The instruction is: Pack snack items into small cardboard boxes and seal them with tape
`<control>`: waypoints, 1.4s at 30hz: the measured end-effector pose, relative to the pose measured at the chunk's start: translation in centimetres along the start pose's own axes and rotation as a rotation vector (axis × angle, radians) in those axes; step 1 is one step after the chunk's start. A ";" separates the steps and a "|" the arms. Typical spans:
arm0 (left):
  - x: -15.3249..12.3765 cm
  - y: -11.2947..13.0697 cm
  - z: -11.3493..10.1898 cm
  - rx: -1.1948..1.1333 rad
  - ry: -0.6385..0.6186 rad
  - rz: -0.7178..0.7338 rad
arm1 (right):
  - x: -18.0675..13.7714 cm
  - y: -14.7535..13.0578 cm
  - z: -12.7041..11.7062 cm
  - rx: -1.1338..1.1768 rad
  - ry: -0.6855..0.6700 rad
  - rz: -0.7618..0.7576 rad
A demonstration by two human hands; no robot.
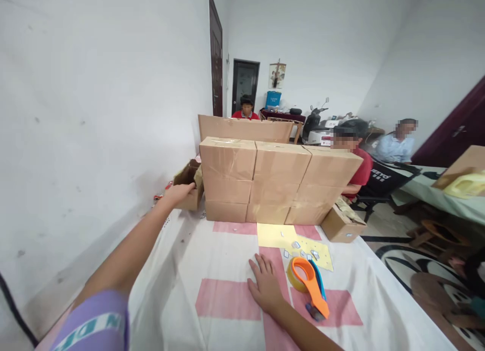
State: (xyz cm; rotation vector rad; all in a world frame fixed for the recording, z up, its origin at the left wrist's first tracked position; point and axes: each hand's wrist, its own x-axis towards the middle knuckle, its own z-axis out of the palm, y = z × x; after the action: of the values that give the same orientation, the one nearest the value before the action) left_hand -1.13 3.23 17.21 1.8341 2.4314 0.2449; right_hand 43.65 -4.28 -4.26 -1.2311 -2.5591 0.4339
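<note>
My left hand (181, 193) reaches out to a small open cardboard box (194, 199) by the wall and grips its near rim; part of its fingers is hidden. My right hand (265, 284) lies flat on the tablecloth with its fingers apart, holding nothing. Just right of it rests an orange and blue tape dispenser (312, 285) with a roll of tape (295, 276). Ahead of both hands, taped cardboard boxes (278, 182) stand stacked in three columns.
Another small cardboard box (343, 223) sits at the right end of the stack. Several small pale pieces (303, 252) lie on a yellow patch of the tablecloth (227, 262). Behind the stack rises a larger carton (246, 129). Other people sit beyond and to the right.
</note>
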 end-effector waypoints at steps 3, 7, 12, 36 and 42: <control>-6.0 0.0 -1.7 0.026 0.008 0.050 | -0.1 -0.2 -0.2 0.013 0.018 -0.006; -16.3 0.4 -1.8 0.017 -0.018 0.132 | -0.3 0.0 -0.5 0.088 0.087 -0.019; -25.9 1.6 0.1 -0.145 -0.047 0.220 | -0.8 0.3 -1.5 0.550 0.269 0.018; -27.4 12.4 8.2 -0.192 -0.278 0.693 | -9.3 6.5 -10.5 0.033 0.333 0.398; -27.4 12.5 8.7 -0.173 -0.307 0.711 | -9.3 9.5 -9.2 0.368 0.447 0.374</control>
State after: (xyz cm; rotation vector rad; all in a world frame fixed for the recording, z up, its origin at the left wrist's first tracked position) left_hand 19.68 -19.05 10.13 2.3625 1.4473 0.1874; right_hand 59.40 -4.60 -0.47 -1.4635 -1.7881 0.5945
